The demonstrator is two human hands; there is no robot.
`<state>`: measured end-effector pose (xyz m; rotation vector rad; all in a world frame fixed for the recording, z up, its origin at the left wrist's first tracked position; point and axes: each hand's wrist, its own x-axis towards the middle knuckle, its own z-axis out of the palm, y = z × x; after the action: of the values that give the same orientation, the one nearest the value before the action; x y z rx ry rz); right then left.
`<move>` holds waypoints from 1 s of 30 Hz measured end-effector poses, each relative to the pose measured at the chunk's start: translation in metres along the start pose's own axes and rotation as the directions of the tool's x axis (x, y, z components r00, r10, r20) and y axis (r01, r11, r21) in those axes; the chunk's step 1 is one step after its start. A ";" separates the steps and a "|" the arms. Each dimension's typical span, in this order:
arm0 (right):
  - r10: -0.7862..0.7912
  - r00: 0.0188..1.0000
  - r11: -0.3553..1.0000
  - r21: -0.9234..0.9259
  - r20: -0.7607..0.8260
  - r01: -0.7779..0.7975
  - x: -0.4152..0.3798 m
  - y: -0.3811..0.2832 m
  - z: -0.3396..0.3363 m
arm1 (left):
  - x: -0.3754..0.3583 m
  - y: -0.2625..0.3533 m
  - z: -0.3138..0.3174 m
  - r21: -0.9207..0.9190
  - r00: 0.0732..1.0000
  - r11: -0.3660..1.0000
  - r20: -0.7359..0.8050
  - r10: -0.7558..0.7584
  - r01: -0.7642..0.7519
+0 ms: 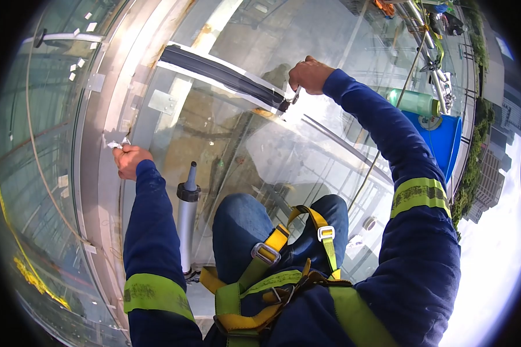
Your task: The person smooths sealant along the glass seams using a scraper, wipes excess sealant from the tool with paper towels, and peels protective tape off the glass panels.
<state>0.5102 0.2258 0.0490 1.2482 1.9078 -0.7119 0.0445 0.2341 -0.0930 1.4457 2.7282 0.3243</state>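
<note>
My right hand (311, 75) is closed on a small metal spatula (296, 96), its tip at the right end of a strip of dark sealant (223, 76). White masking tape (243, 70) borders that strip along both sides, on the glass panels. At the left, my left hand (131, 162) pinches a crumpled piece of white paper (119, 143) beside the metal frame (103, 173). A silver caulking gun (187, 225) with a grey nozzle lies on the glass between my left arm and my knee; its rear end is partly hidden.
A blue bucket (440, 141) and a green plastic bottle (414, 102) stand beyond my right arm. A rope (410, 84) crosses the glass. Metal railing poles (425, 40) run along the right edge, with buildings (495, 168) far below. A yellow rope (37, 280) lies at the left.
</note>
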 end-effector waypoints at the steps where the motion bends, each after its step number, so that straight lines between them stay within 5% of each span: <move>1: -0.007 1.000 0.999 0.051 -0.017 0.008 -0.003 0.001 0.002 | -0.001 0.000 -0.002 -0.012 1.000 1.000 0.009 0.010 -0.010; 4: -0.029 0.987 0.969 0.238 -0.158 0.067 -0.019 -0.003 0.015 | -0.001 0.000 -0.006 -0.038 0.999 0.998 0.011 0.044 -0.044; 6: -0.025 0.948 0.714 0.658 -0.318 0.239 -0.038 -0.009 0.019 | 0.001 -0.004 -0.002 -0.023 0.998 0.998 -0.025 0.063 -0.064; 8: 0.274 0.941 0.429 0.901 -0.200 0.067 -0.079 -0.035 0.024 | 0.001 -0.005 0.000 -0.055 0.999 0.998 -0.033 0.030 -0.032; 10: 0.396 0.834 0.264 0.918 -0.383 0.296 -0.135 -0.065 0.045 | 0.005 -0.010 0.002 -0.135 0.999 0.991 -0.044 0.010 -0.016; 11: 0.463 0.820 0.152 0.942 -0.335 0.299 -0.160 -0.075 0.067 | 0.009 -0.010 0.003 -0.187 0.997 0.982 -0.063 -0.039 0.026; 12: 0.525 0.806 0.031 0.952 -0.274 0.304 -0.187 -0.088 0.091 | 0.018 -0.021 0.011 -0.424 0.997 0.905 -0.043 -0.062 0.038; 14: 0.679 0.710 -0.003 0.966 -0.187 0.257 -0.240 -0.117 0.127 | 0.044 -0.047 0.018 -0.811 0.996 0.582 0.017 -0.084 0.063; 15: 0.723 0.682 -0.047 0.977 -0.111 0.209 -0.264 -0.129 0.149 | 0.051 -0.054 -0.002 -0.815 0.993 0.569 0.070 -0.094 0.111; 16: 0.760 0.650 -0.104 0.981 -0.027 0.163 -0.287 -0.146 0.168 | 0.054 -0.063 -0.022 -0.835 0.997 0.551 0.053 0.055 0.014; 17: 0.795 0.605 -0.220 0.948 0.037 0.231 -0.304 -0.164 0.180 | 0.044 -0.055 -0.063 -0.904 0.976 0.396 0.205 0.075 0.159; 18: 0.820 0.564 -0.322 0.895 0.101 0.308 -0.318 -0.181 0.189 | 0.021 -0.035 -0.113 -0.923 0.931 0.231 0.343 0.126 0.309; 22: 0.867 0.498 -0.401 0.640 0.033 0.655 -0.359 -0.260 0.148 | -0.088 0.003 -0.231 -0.862 0.690 0.109 0.467 0.553 0.496; 26: 0.876 0.441 -0.258 0.587 -0.193 0.768 -0.400 -0.322 0.118 | -0.214 0.020 -0.322 -0.722 0.288 0.151 0.447 0.847 0.675; 30: 0.907 0.268 -0.052 0.544 -0.326 0.837 -0.461 -0.379 0.100 | -0.304 0.010 -0.393 -0.733 0.040 0.157 0.244 0.969 0.662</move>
<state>0.3050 -0.2316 0.3880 3.8814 1.4891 -1.9445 0.1737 -0.0754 0.2737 0.8665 0.3315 0.5806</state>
